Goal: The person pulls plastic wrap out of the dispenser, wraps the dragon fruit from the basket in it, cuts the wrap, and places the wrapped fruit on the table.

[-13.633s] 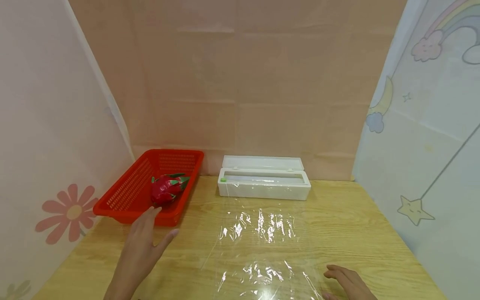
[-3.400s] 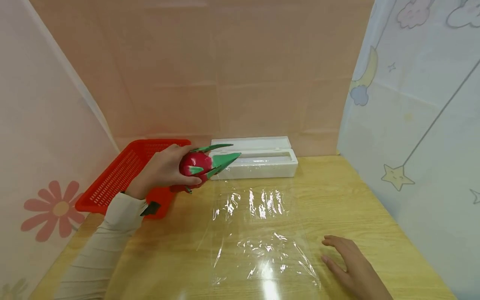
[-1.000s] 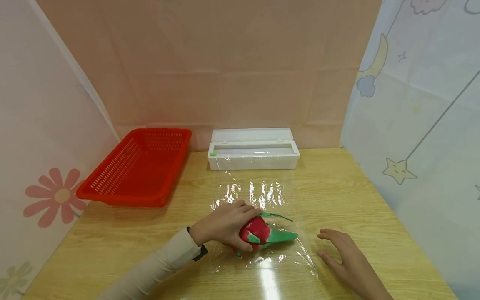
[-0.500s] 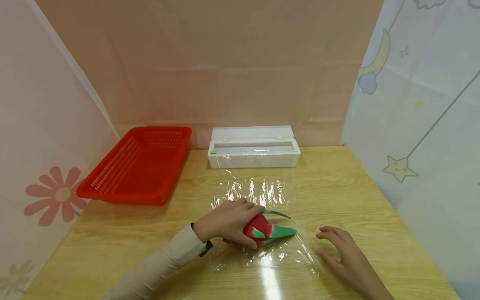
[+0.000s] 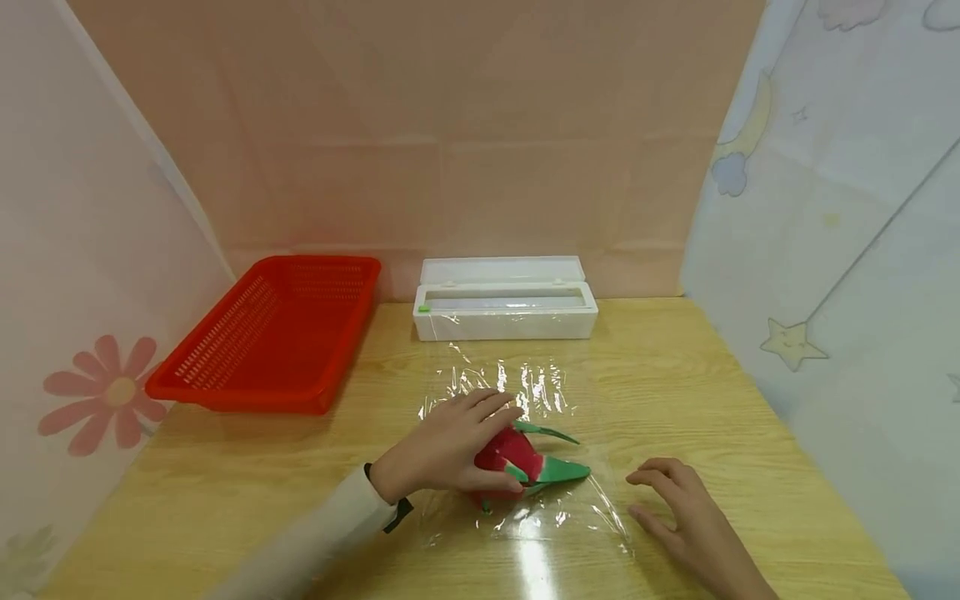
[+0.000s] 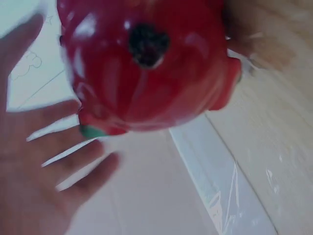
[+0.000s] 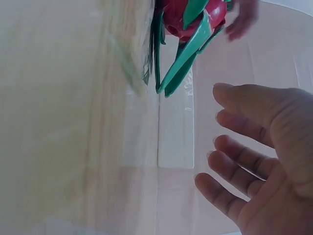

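A dragon fruit (image 5: 521, 452), laid on clear film (image 5: 540, 387), is overhung by the left hand (image 5: 452, 442), fingers spread; the right hand (image 5: 686, 517) is poised nearby, empty and relaxed. The rounded fruit could be rolled, and the thin film creased, by a brush of the left hand.
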The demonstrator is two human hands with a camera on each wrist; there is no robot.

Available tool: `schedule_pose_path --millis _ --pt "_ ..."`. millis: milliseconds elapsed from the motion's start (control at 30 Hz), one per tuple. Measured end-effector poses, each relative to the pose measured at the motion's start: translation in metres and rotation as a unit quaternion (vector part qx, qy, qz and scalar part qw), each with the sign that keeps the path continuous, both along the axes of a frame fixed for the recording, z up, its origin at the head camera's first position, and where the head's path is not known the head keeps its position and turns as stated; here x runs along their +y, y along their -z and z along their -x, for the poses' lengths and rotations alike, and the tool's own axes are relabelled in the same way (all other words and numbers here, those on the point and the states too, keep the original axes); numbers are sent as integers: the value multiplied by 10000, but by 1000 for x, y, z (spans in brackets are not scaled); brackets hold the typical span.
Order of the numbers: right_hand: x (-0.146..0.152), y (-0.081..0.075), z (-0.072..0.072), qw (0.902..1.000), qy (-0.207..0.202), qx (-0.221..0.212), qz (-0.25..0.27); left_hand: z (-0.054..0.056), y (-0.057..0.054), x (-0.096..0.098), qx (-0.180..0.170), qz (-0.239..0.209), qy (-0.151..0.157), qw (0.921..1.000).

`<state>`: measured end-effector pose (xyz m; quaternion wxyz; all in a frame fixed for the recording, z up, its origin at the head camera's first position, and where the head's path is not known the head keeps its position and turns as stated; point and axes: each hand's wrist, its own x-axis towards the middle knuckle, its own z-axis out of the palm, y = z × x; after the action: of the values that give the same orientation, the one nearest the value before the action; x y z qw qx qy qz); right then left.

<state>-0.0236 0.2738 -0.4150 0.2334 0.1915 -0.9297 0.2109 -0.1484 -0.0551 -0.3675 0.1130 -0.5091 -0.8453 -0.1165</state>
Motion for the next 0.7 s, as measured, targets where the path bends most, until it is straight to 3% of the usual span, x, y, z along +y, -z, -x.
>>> schedule_pose_path --millis 67,167,233,333,500,567,700 --pt "2 0 0 9998 -104 106 -107 -4 -1 -7 511 -599 32 9969" --pt "3 4 0 9989 -445 147 -75 -10 2 -22 1132 -1230 231 9857" --pt "2 5 -1 9975 -709 21 44 -16 5 -32 1435 -1391 471 9787" --pt "-1 7 -3 9943 -980 -379 169 -28 12 -45 1607 -1324 882 9741" --pt "-1 7 -7 9861 -1093 -1251 83 -51 25 -56 1119 -779 1306 9820" --pt "0 7 -8 9805 -1124 -1613 50 -57 32 -59 820 -552 1227 9875" --pt "3 11 -8 9677 -1176 -2228 -51 -67 47 -66 32 117 695 9975"
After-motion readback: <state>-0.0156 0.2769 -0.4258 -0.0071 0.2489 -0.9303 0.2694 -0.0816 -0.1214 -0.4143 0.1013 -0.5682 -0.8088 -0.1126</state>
